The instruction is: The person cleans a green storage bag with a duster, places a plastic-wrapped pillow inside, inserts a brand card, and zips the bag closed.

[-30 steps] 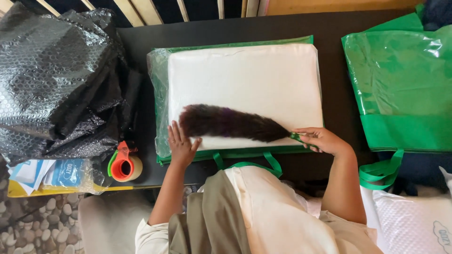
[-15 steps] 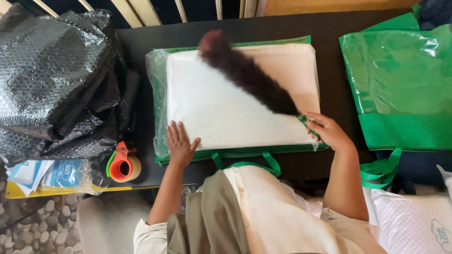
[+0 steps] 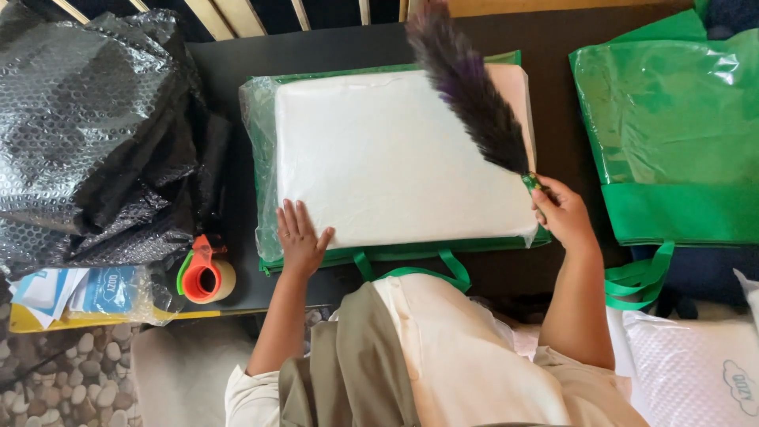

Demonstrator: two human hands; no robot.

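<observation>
A white pillow in clear plastic wrap [image 3: 395, 158] lies on a green bag [image 3: 411, 257] on the dark table [image 3: 332, 43]. My left hand [image 3: 300, 237] rests flat, fingers spread, on the pillow's near left corner. My right hand [image 3: 563, 212] grips the green handle of a dark purple feather duster [image 3: 466, 87]. The duster's feathers point up and away over the pillow's far right part.
A heap of black bubble wrap [image 3: 87, 134] fills the left of the table. An orange tape dispenser [image 3: 204, 273] and papers in plastic [image 3: 87, 292] lie near the front left edge. Another green bag [image 3: 672, 126] lies at the right, a white quilted pillow [image 3: 696, 372] below it.
My right hand has swung the duster from lying across the pillow's near edge, pointing left, up to pointing away over its right side. The left hand has stayed put.
</observation>
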